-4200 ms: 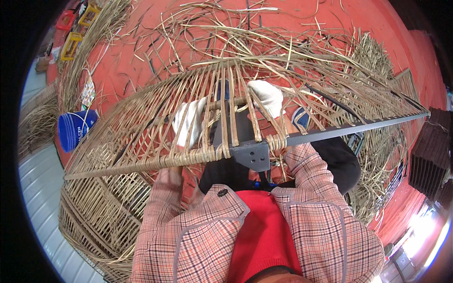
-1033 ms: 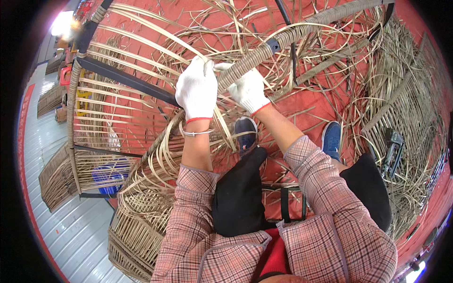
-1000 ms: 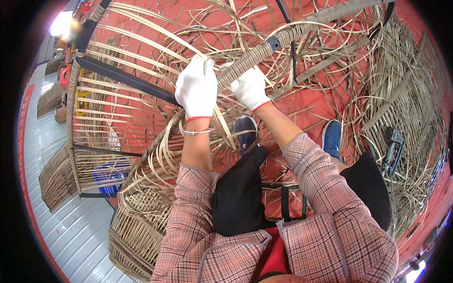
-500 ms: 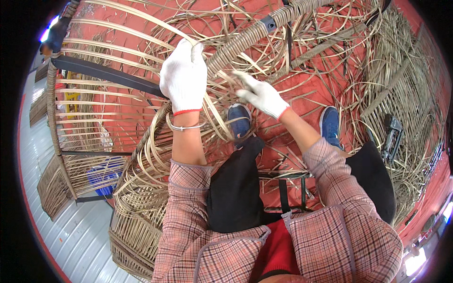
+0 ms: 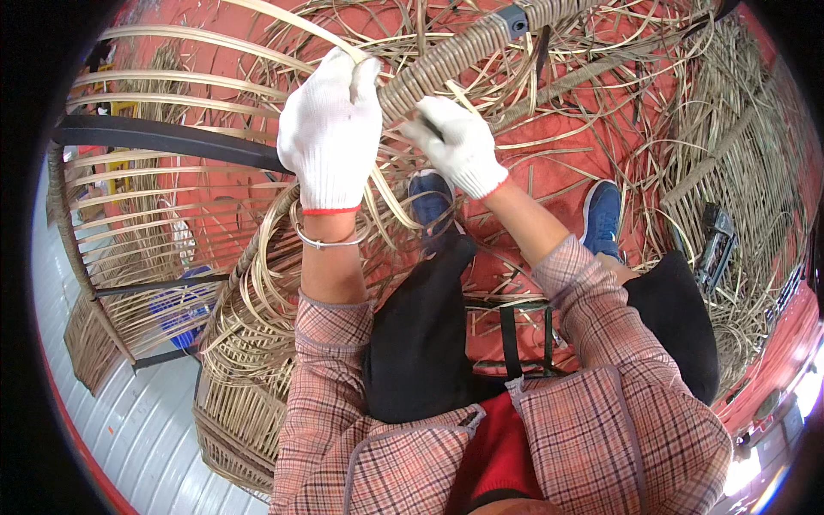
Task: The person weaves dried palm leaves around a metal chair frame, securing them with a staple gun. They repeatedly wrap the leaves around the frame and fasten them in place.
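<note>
My left hand [image 5: 330, 133], in a white knitted glove, is closed on a pale flat wicker strip [image 5: 292, 19], with the thumb pressed against it. It sits where the strips meet a rail [image 5: 446, 64] wrapped in tan wicker. My gloved right hand [image 5: 459, 146] is just right of the left, beside the rail's lower side, with its fingers curled in. What its fingertips hold is hidden and slightly blurred. Loose strip ends [image 5: 390, 197] hang below my left hand. Pale parallel strips [image 5: 172, 77] run leftward across the frame, past a dark flat bar [image 5: 172, 133].
Loose wicker strips [image 5: 592, 129] litter the red floor covering [image 5: 549, 184]. A large bundle of strips [image 5: 730, 163] lies at the right, with a black stapler-like tool [image 5: 712, 245] on it. Woven wicker [image 5: 245, 412] stands at lower left, near a blue container [image 5: 180, 313].
My right hand has moved up and left to the wrapped rail, its fingers curling in. My left hand keeps its grip. The frame has shifted left and up in view.
</note>
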A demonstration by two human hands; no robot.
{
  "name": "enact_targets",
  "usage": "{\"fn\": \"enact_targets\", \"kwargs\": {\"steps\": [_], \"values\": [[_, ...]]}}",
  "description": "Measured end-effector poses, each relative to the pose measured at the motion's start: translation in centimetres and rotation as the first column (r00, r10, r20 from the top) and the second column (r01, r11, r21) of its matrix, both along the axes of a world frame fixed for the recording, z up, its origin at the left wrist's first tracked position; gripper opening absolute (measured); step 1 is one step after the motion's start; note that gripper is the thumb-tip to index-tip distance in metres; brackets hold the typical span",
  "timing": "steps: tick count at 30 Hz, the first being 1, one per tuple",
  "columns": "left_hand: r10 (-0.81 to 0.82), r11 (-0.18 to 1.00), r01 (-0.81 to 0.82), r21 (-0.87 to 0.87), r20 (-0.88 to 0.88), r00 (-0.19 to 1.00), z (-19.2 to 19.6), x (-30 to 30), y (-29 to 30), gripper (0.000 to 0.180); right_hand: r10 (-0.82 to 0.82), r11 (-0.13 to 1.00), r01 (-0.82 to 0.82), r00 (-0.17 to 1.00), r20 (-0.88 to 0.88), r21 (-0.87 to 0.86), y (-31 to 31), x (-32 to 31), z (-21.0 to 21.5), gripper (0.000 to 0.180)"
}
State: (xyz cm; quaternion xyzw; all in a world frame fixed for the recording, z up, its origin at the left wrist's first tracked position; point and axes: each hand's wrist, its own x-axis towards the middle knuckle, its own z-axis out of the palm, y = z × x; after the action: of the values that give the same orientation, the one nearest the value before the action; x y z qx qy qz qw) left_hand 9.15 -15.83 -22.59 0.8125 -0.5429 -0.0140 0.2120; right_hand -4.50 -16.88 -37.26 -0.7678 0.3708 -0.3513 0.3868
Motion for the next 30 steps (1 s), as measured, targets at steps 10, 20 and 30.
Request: {"fn": "enact_targets", "kwargs": {"steps": [10, 20, 30], "values": [[-0.284, 0.956, 0.276, -0.099, -0.081, 0.955, 0.2, -0.1, 1.1, 0.014, 0.210, 0.977, -0.153, 0.819, -0.534, 0.149, -4.1, -2.6, -11.1, 0.027], [-0.380, 0.924, 0.382, -0.005, 0.067, 0.922, 0.6, -2.4, 2.7, 0.038, 0.178, 0.975, -0.103, 0.898, -0.403, 0.199, -1.1, -3.2, -16.2, 0.019], [-0.432, 0.892, 0.423, 0.159, 0.024, 0.901, 3.5, -3.8, 2.7, 0.040, 0.376, 0.880, -0.475, 0.696, -0.612, 0.001, -0.9, -3.4, -16.3, 0.029]]}}
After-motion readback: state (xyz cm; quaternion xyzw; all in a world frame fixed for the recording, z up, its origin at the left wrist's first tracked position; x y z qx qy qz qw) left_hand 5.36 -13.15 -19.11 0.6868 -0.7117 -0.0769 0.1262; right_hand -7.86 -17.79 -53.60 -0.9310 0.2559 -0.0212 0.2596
